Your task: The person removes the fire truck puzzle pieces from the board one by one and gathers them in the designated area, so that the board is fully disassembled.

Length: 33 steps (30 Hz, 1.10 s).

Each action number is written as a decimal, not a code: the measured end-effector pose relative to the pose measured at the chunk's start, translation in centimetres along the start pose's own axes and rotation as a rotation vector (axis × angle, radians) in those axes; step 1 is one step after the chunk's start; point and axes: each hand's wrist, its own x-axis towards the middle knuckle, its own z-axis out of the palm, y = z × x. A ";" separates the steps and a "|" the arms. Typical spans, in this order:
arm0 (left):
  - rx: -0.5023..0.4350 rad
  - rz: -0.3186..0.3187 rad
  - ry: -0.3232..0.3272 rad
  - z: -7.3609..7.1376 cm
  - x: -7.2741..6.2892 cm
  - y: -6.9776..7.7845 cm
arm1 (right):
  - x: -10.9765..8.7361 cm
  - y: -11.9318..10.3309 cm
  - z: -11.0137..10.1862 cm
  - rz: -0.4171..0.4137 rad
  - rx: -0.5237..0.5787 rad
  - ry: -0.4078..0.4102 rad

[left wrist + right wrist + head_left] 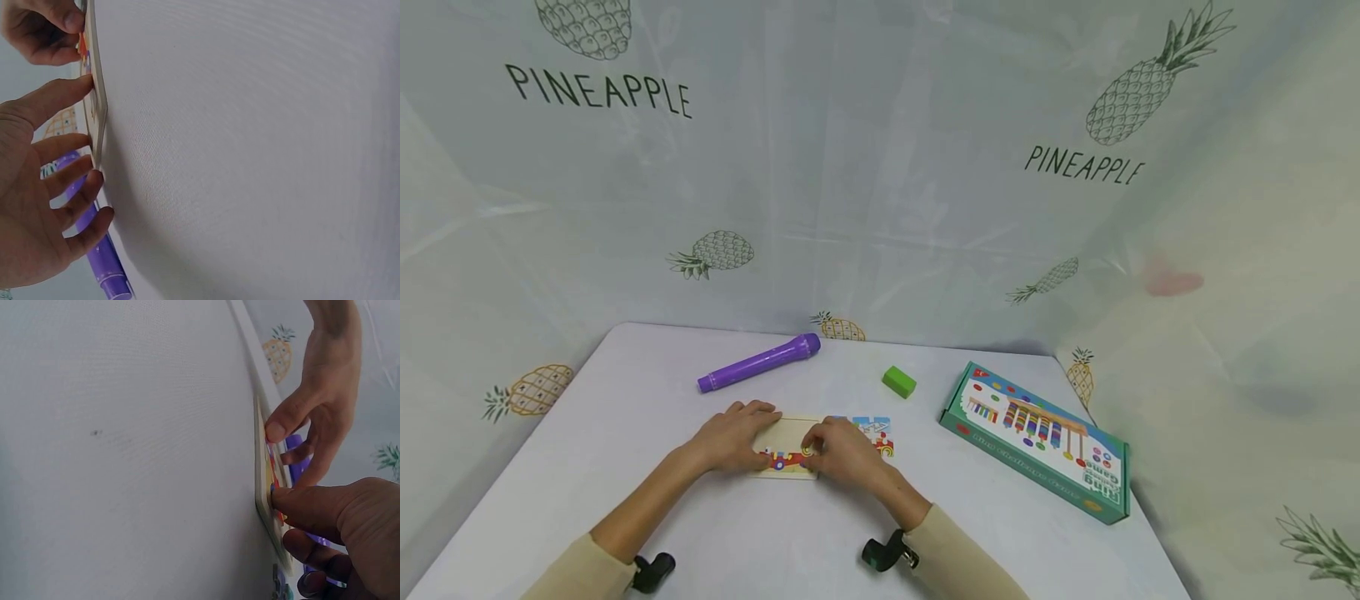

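Observation:
A pale wooden puzzle board (790, 432) lies on the table, with a strip of red and yellow picture pieces (788, 461) along its near side. My left hand (730, 437) rests at the board's left end, its thumb pressing on the left of that strip. In the left wrist view, the fingers of the left hand (53, 181) are spread loosely along the board's edge. At the strip's right end my right hand (842, 450) pinches a puzzle piece (807, 452) between thumb and index finger, mostly hidden by the fingers. In the right wrist view, the right thumb (312, 506) lies low over the board.
Blue picture puzzle pieces (874, 429) lie right of the board, partly behind my right hand. Beyond are a purple toy microphone (760, 363) and a green block (898, 382). A green game box (1037, 442) sits at the right. A pineapple-print curtain (880, 167) hangs behind the table.

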 end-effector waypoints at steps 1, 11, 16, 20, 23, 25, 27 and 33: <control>0.002 0.000 0.000 0.0 0.0 0.0 | 0.0 0.0 0.0 -0.004 -0.001 0.001; 0.009 -0.019 0.003 0.0 0.3 0.0 | -0.1 -0.1 -0.2 -0.012 0.006 0.015; 0.002 -0.035 0.001 0.0 0.3 0.1 | -0.1 -0.2 -0.2 -0.005 0.020 0.019; -0.003 -0.044 -0.006 -0.1 0.3 0.2 | -0.2 -0.2 -0.2 0.011 0.051 0.017; -0.004 -0.048 -0.012 -0.1 0.3 0.3 | -0.2 -0.3 -0.2 0.026 0.073 0.016; -0.006 -0.055 -0.017 -0.2 0.3 0.4 | -0.2 -0.3 -0.1 0.030 0.081 0.017; -0.007 -0.059 -0.018 -0.2 0.3 0.5 | -0.2 -0.3 -0.1 0.032 0.088 0.020; -0.020 -0.072 -0.029 -0.4 0.3 0.7 | -0.3 -0.3 0.0 0.055 0.135 0.010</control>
